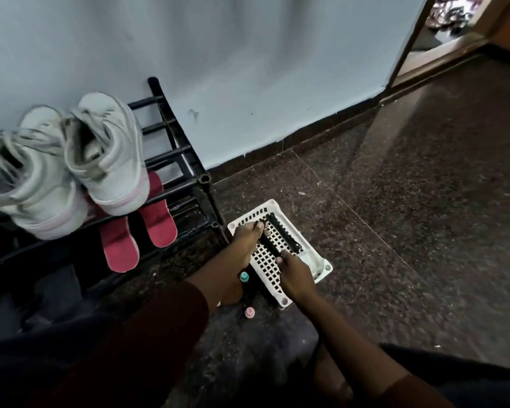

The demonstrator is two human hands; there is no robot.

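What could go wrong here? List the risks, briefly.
1. The left hand and right hand hold a black rod over the white basket; its end may catch in the grid holes.
2. The teal-capped bottle and pink-capped bottle stand close by the left forearm; a sweep could topple them.

I am looking down into what reads to me as a home's entry hall, where a black shoe rack [186, 160] holding white sneakers [106, 160] and pink slippers [156, 219] stands against a pale blue wall [248, 69] on a dark speckled stone floor [395, 216], with more footwear lying beyond the doorway [454, 39].
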